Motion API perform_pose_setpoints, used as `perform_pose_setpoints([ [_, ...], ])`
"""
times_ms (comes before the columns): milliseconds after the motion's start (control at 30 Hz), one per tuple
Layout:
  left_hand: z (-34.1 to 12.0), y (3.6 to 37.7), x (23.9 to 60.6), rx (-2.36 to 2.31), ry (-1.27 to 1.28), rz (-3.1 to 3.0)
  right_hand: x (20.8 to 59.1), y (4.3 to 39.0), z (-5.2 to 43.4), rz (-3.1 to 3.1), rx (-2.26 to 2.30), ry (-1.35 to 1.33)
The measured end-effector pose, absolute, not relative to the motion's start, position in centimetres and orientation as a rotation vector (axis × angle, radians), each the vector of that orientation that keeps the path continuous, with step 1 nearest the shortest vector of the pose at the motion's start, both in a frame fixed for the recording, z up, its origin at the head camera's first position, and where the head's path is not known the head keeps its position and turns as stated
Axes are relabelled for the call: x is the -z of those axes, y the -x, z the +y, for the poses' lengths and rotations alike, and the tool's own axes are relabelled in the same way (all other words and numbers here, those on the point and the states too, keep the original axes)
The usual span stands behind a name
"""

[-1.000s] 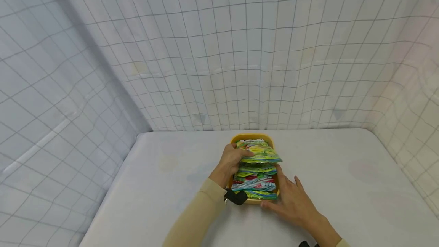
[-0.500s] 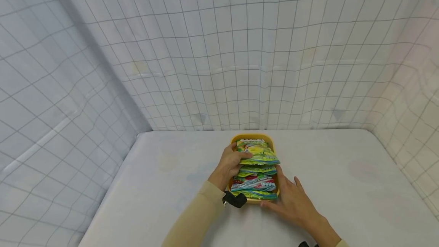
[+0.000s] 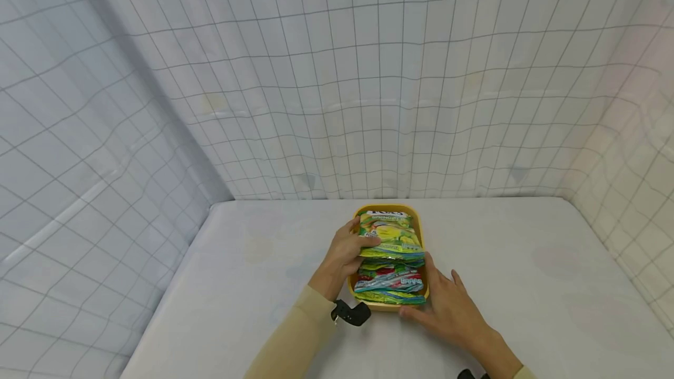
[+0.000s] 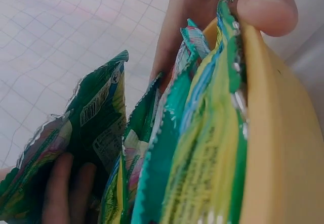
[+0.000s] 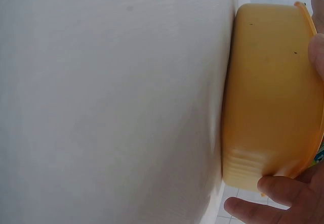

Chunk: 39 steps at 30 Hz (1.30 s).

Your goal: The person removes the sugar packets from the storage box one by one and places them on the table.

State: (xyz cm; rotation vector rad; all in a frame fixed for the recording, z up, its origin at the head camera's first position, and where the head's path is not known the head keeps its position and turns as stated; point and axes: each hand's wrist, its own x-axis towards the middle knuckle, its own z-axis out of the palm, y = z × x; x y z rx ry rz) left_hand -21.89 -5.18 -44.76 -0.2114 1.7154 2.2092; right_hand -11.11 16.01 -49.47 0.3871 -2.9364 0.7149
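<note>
My left hand (image 3: 344, 251) grips a yellow-green candy packet (image 3: 394, 234) at its left edge, thumb over the printed front, above the far part of a yellow plastic tub (image 3: 387, 307). From the left wrist view, the held packet's dark green back (image 4: 98, 105) and fingers (image 4: 59, 191) behind it show. More packets stand in a row in the tub's near half, among them a red and light-blue packet (image 3: 389, 281). My right hand (image 3: 454, 312) rests on the tub's near right corner, thumb at the near rim and spread fingers (image 5: 253, 211) along the right side.
The tub stands on a white-covered table (image 3: 263, 291). White cloth with a grid pattern (image 3: 337, 104) hangs behind the table and on both sides. A black strap (image 3: 351, 312) is around the left wrist.
My left hand has moved slightly left and toward me with the packet, whose lower edge has shifted left and down. The right hand stays in place at the tub.
</note>
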Motion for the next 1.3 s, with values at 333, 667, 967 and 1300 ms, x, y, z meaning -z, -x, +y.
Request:
perform_pose_setpoints([
  [333,-6.9,21.2,43.8,-2.278,0.135,1.686,49.5,11.1,16.1,-2.962,-0.717,-0.362],
  [667,-8.9,21.3,43.4,-2.388,0.109,1.642,49.3,11.1,16.2,-2.951,-0.729,-0.343],
  [967,-10.3,21.5,43.3,-2.458,0.154,1.586,49.3,11.1,16.2,-2.949,-0.744,-0.335],
  [1300,-11.8,21.8,43.3,-2.509,0.205,1.569,49.6,11.2,15.9,-2.938,-0.755,-0.338],
])
